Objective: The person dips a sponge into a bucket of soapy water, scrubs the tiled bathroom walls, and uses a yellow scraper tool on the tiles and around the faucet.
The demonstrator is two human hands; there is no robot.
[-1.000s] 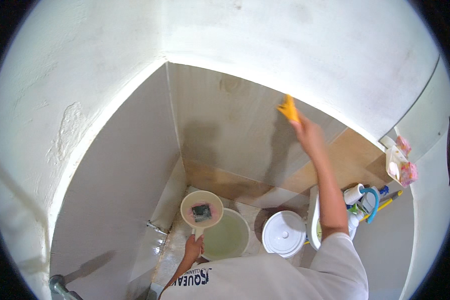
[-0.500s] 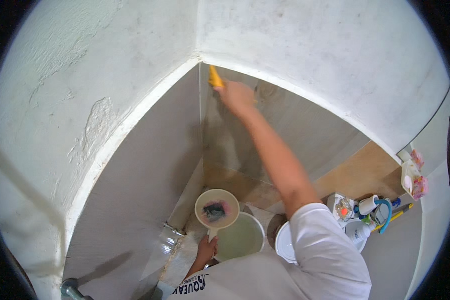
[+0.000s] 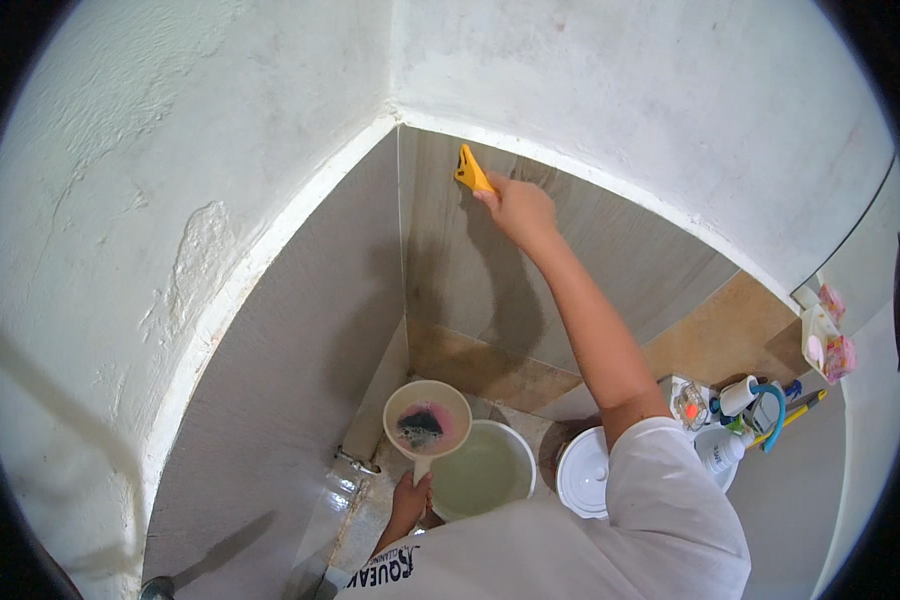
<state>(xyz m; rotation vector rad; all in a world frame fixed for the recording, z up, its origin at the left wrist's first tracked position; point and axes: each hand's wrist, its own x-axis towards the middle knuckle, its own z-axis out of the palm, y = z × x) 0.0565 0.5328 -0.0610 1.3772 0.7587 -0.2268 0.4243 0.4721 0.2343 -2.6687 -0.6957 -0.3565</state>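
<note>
My right hand [image 3: 523, 210] is closed round the handle of a yellow scraper [image 3: 471, 172]. The scraper's head lies against the upper part of the grey wood-look tile wall [image 3: 570, 235], a little right of the corner. Low down, my left hand [image 3: 410, 500] grips the handle of a cream dipper [image 3: 460, 407]. Pinkish, foamy liquid and a dark scouring pad [image 3: 420, 427] are inside the dipper. It is held level, partly over a pail of cloudy water [image 3: 485, 475].
A white lidded bucket [image 3: 582, 475] stands right of the pail. Beyond it are a white bottle [image 3: 720, 452], a blue-handled brush [image 3: 770, 430] and other cleaning items. A metal tap [image 3: 358, 462] juts from the left wall. A wall-mounted soap holder [image 3: 816, 335] is at far right.
My right hand has moved right along the wall, away from the corner, with the scraper. The dipper in my left hand has shifted slightly left.
</note>
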